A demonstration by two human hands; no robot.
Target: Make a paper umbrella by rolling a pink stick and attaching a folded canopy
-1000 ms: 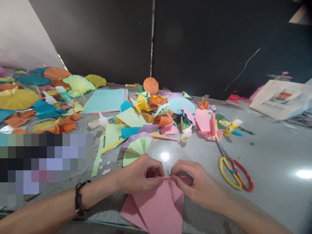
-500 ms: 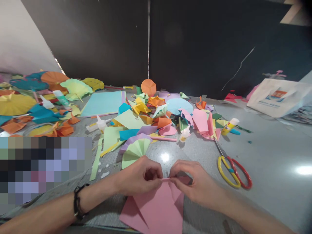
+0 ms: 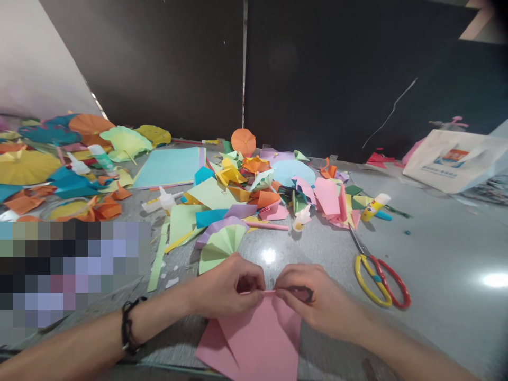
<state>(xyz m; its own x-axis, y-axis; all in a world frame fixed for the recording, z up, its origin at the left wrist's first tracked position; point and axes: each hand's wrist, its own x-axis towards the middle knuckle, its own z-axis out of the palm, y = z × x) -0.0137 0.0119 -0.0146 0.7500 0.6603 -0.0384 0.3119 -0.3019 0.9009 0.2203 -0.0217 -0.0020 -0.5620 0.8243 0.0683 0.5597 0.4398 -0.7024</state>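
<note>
Pink paper (image 3: 264, 333) lies at the table's near edge, its far edge folded or rolled into a narrow strip. My left hand (image 3: 232, 286) pinches the left part of that strip between thumb and fingers. A short way to the right, my right hand (image 3: 304, 291) pinches the same strip. A small length of the rolled edge shows between the two hands; the rest is hidden under my fingers. Just beyond my left hand sits a pleated light green paper fan (image 3: 222, 246). Scissors (image 3: 381, 278) with one yellow and one red handle rest to the right of my right hand.
Folded paper scraps (image 3: 254, 185) in many colours are heaped across the middle. A glue stick (image 3: 375, 206) and small white glue bottles (image 3: 301, 218) stand or lie among them. Blue sheets (image 3: 170, 166) are stacked at the back left. A white bag (image 3: 452, 161) is at the back right.
Both hands stay almost in place on the paper's far edge. My right hand's fingers have curled slightly and shifted along the strip. The view has moved a little.
</note>
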